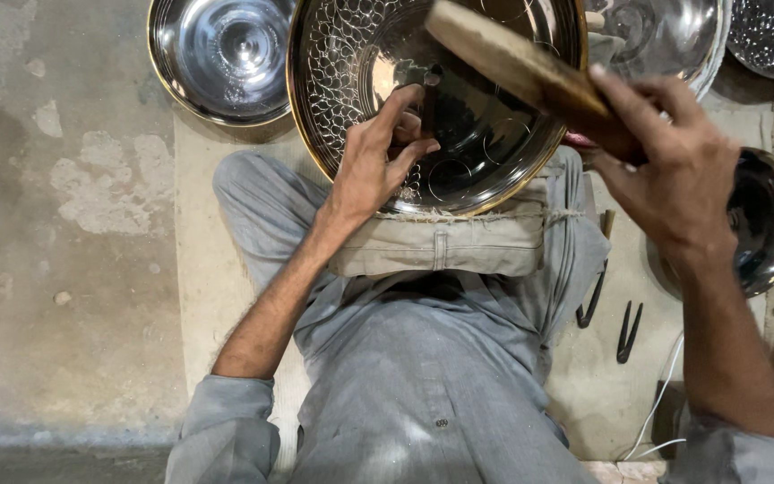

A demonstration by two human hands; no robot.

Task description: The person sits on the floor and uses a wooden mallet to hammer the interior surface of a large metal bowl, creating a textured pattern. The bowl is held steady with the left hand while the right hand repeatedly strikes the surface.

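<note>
**Brass-rimmed tray under a raised mallet**

Brass edges a large round metal tray (485,134) that leans on a tied cloth cushion (445,242) across our lap, in the middle of the scene. Circles and a scale-like pattern cover its shiny face. Our left hand (374,166) rests on the tray's left part, fingers pinched together around a small dark punch (425,88) set against the metal. Our right hand (674,175), on the right, is wrapped tight around the handle of a wooden mallet (517,67), held above the tray. We sit on a worn concrete floor (55,206). A plain steel bowl (221,54) lies at far left, another shiny bowl (768,220) at right, and two dark metal tools (611,314) lie near our right leg.
</note>
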